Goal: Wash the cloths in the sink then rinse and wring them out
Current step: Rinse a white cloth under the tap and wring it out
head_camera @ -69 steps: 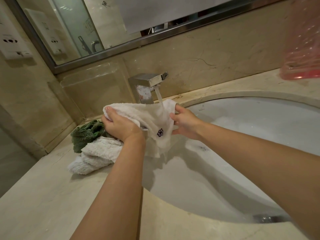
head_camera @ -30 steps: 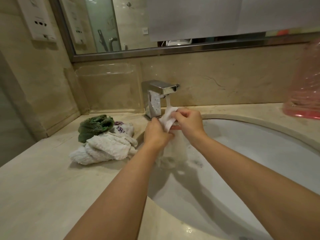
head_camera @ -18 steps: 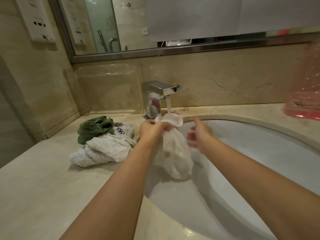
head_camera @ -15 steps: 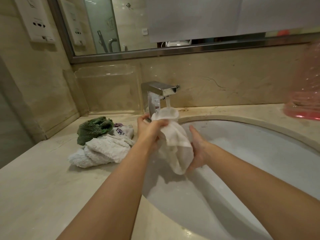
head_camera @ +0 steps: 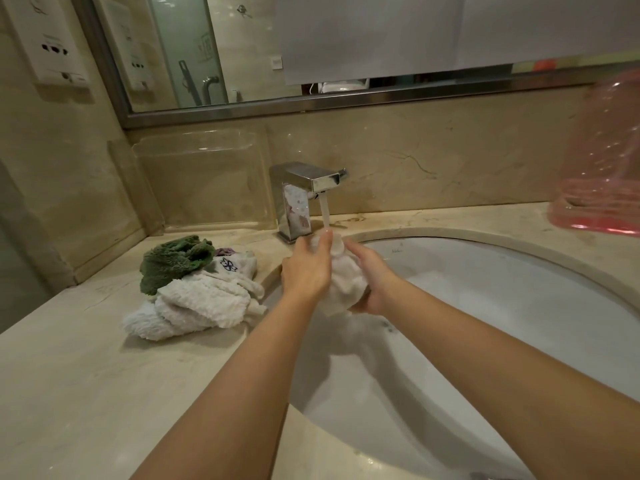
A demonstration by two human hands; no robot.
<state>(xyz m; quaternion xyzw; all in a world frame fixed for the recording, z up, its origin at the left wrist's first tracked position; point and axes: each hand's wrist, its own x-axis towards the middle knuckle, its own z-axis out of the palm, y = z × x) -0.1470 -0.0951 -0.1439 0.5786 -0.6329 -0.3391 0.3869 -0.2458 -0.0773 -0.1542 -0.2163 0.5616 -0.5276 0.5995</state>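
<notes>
Head view of a marble vanity with an oval white sink (head_camera: 519, 306). A bunched white washcloth (head_camera: 344, 284) is held over the sink's 10 o'clock edge, directly under the stream of water (head_camera: 325, 213) falling from the square chrome faucet (head_camera: 304, 199). The left hand (head_camera: 306, 268) grips the cloth from the 9 o'clock side, fingers curled around its top, where the stream lands on fingertip and cloth. The right hand (head_camera: 372, 278) cups the cloth from the 3 o'clock side and below, fingers wrapped around the bundle; the cloth's lower end hangs between the two palms.

On the countertop (head_camera: 86, 393), at 9 o'clock from the hands and just beside the sink rim, lies a pile of cloths: a green cloth (head_camera: 173, 261) at the pile's 11 o'clock, resting against a white cloth with a dark flower emblem (head_camera: 230, 266), and a thick white terry towel (head_camera: 194, 306) at the pile's 6 o'clock. A small purple-tinted piece shows behind the emblem cloth; what it is cannot be told.

At 12 o'clock a metal-framed mirror (head_camera: 242, 46) spans the wall. A clear acrylic holder (head_camera: 201, 181) stands against the backsplash at 11 o'clock. A translucent pink container (head_camera: 602, 168) sits at 2 o'clock on the counter. Wall sockets (head_camera: 52, 46) are at 10 o'clock.
</notes>
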